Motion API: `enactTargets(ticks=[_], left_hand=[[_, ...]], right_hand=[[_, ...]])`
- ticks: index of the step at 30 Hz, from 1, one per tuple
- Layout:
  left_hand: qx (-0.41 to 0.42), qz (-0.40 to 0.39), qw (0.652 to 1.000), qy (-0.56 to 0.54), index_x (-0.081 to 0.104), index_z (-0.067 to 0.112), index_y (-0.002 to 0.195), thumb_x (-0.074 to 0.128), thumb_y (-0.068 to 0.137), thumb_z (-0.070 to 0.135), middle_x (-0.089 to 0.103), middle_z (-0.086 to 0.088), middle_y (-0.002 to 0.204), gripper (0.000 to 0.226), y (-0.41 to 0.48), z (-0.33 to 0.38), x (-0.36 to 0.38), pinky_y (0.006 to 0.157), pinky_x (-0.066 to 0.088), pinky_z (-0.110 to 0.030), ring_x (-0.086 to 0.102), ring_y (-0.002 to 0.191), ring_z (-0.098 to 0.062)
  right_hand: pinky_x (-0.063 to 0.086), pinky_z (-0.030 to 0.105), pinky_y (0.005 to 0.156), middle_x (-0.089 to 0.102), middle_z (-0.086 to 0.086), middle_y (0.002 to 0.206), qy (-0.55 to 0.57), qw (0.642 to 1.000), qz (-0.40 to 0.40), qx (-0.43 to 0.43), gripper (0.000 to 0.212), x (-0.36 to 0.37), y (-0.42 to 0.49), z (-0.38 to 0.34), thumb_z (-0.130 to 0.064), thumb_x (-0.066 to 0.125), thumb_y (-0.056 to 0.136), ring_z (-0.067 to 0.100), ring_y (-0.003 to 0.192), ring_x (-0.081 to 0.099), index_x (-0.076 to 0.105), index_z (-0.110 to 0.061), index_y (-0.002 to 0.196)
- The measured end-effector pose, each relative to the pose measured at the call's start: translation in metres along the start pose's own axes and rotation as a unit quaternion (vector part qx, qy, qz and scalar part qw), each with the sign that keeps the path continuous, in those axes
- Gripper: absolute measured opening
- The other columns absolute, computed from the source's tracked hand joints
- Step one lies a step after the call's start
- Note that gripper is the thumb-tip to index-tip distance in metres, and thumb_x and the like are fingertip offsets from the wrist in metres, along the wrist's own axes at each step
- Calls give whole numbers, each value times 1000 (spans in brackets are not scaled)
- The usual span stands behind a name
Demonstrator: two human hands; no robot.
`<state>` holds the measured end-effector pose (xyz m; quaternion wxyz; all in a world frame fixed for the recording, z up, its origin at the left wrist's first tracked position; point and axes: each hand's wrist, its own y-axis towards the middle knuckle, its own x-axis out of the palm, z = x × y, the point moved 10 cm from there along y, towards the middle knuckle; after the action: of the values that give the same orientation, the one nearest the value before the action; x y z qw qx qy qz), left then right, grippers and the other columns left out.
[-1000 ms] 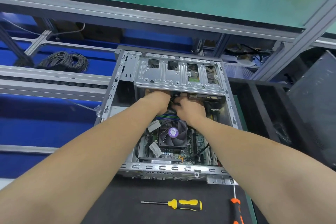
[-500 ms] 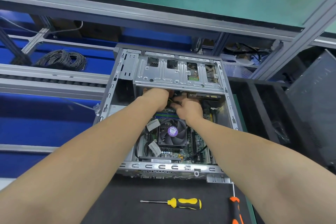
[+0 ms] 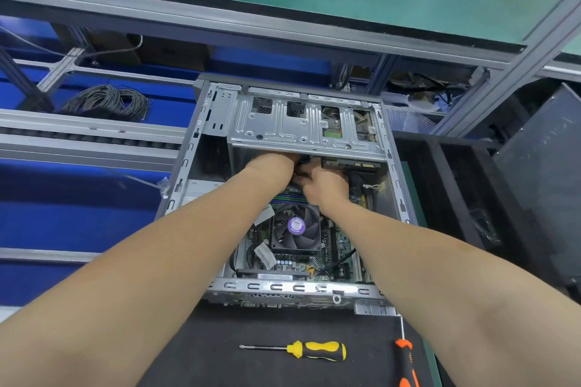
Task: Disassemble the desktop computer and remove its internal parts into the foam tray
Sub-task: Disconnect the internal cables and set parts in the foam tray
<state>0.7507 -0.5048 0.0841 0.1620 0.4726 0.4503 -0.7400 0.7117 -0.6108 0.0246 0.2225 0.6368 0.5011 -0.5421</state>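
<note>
Open computer (image 3: 292, 287) lying on its side at the middle of the bench, interior facing up. Both forearms reach in from the near edge and meet under the near lip of the drive cage (image 3: 301, 132), at the far end of the case. Left hand (image 3: 273, 166): knuckles up, fingers hidden beneath the cage; their state and what they hold cannot be told. Right hand (image 3: 327, 185): just beside the left, fingers (image 3: 303, 170) curled inward toward it; whether they pinch anything cannot be told. Fan (image 3: 295, 226), with purple hub label, sits on the motherboard (image 3: 341, 245) between the wrists and the near wall of the case. Black mat (image 3: 220, 349) at the near edge carries a yellow screwdriver (image 3: 314, 350), and an orange screwdriver (image 3: 407, 361) to its right. Foam tray (image 3: 418, 148), black and compartmented, stands at the bench's right edge, just beside the case. Cable coil (image 3: 110, 102) lies beyond the far left corner.
</note>
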Motion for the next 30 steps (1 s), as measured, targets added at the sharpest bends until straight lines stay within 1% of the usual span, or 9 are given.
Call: enactTargets(ticks=[3, 8, 11, 13, 15, 18, 22, 26, 30], left_hand=[[0, -2, 1000, -26, 41, 18, 146, 55, 99, 13, 50, -13, 141, 50, 6, 0, 1, 105, 46, -47, 53, 124, -36], [14, 3, 996, 84, 59, 4, 122, 57, 96, 0, 46, -3, 82, 26, -1, -1, 5, 81, 49, -36, 55, 92, -29], [15, -7, 995, 94, 58, 8, 113, 56, 98, 2, 47, -3, 86, 16, -4, 0, 6, 88, 52, -38, 59, 100, -29], [21, 5, 997, 79, 58, 5, 114, 53, 99, 3, 48, -4, 85, 15, -5, 1, 4, 87, 51, -37, 55, 93, -26], [36, 25, 997, 63, 59, 3, 117, 50, 99, 2, 51, -4, 88, 20, -7, 2, 4, 79, 52, -35, 53, 87, -24], [58, 37, 996, 54, 57, 7, 113, 51, 96, 2, 60, -7, 98, 19, -16, 3, 5, 72, 50, -35, 55, 86, -25], [50, 39, 998, 26, 62, 9, 116, 59, 93, 5, 64, -10, 115, 24, -23, 0, 7, 88, 58, -41, 63, 100, -29], [32, 36, 999, 5, 62, 11, 124, 59, 95, 6, 61, -11, 123, 29, -22, -1, 10, 99, 53, -44, 61, 110, -31], [23, 22, 999, 10, 41, 29, 151, 50, 97, -1, 52, -11, 142, 63, -18, 0, 13, 112, 37, -49, 50, 130, -36]], right_hand=[[41, 32, 79, 71, 14, 120, 19, 1000, 20, -8, 39, -6, -3, -2, -46, 47, 103, 34, 112, 64, 60, -29, 136], [41, 27, 66, 60, -2, 79, 199, 979, 33, 4, 37, -11, -11, 4, -49, 68, 94, 22, 84, 59, 70, -18, 115], [41, 22, 64, 58, -3, 73, 337, 941, 21, 34, 29, -11, -21, 14, -26, 87, 82, 13, 71, 52, 75, -5, 98], [43, 21, 65, 66, -5, 71, 360, 930, 40, 53, 14, -15, -30, 22, -10, 87, 80, 6, 64, 56, 74, -14, 77], [43, 22, 62, 68, -3, 70, 373, 920, 88, 85, 27, -23, -40, 33, -3, 84, 81, 8, 64, 59, 68, -19, 67], [42, 26, 60, 68, 7, 84, 269, 949, 126, 107, 11, -35, -48, 42, -18, 80, 89, 20, 70, 59, 71, -15, 84], [40, 31, 56, 60, 11, 82, 170, 975, 102, 97, 36, -35, -43, 38, -35, 73, 95, 15, 58, 47, 73, 0, 105], [49, 33, 74, 67, 15, 102, 145, 986, 56, 60, 41, -30, -30, 28, -39, 68, 98, 26, 85, 56, 71, -5, 120], [38, 28, 68, 62, 9, 98, 101, 993, 26, 48, 39, -24, -21, 23, -41, 64, 100, 23, 84, 52, 67, -7, 118]])
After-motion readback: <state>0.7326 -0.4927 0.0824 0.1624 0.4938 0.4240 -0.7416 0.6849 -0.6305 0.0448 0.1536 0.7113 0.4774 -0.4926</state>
